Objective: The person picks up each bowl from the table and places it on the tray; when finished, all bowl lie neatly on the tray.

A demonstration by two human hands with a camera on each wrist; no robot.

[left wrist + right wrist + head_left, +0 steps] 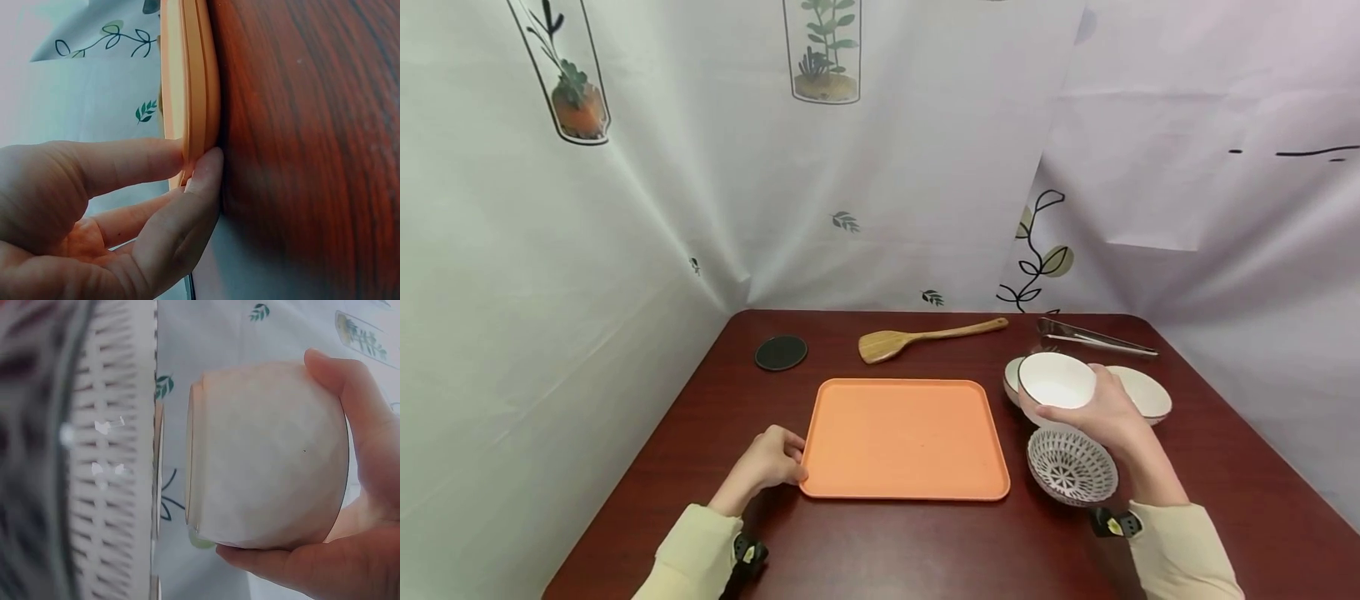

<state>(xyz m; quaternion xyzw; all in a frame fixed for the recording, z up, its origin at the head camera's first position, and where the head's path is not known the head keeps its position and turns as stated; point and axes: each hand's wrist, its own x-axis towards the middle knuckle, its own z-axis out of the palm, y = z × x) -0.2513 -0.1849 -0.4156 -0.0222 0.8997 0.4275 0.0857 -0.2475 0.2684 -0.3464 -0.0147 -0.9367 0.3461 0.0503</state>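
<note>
My left hand (772,457) pinches the left rim of an orange tray (904,442), near its front corner. In the left wrist view, thumb and fingers meet on the tray's edge (195,75) just over the tabletop. On the right side, my right hand (1108,412) grips a white bowl (1055,381), thumb and fingers on opposite sides. The right wrist view shows this bowl (269,456) raised, its foot apart from the grey-and-white patterned bowl (106,456). That patterned bowl (1072,468) sits on the table in front of it.
Behind the raised bowl are another white bowl (1011,382), partly hidden, and a shallow white bowl (1144,390). Metal tongs (1097,337) lie at the back right, a wooden spatula (917,337) at the back middle. A dark round coaster (781,353) is back left. Hanging cloth (887,208) borders the table.
</note>
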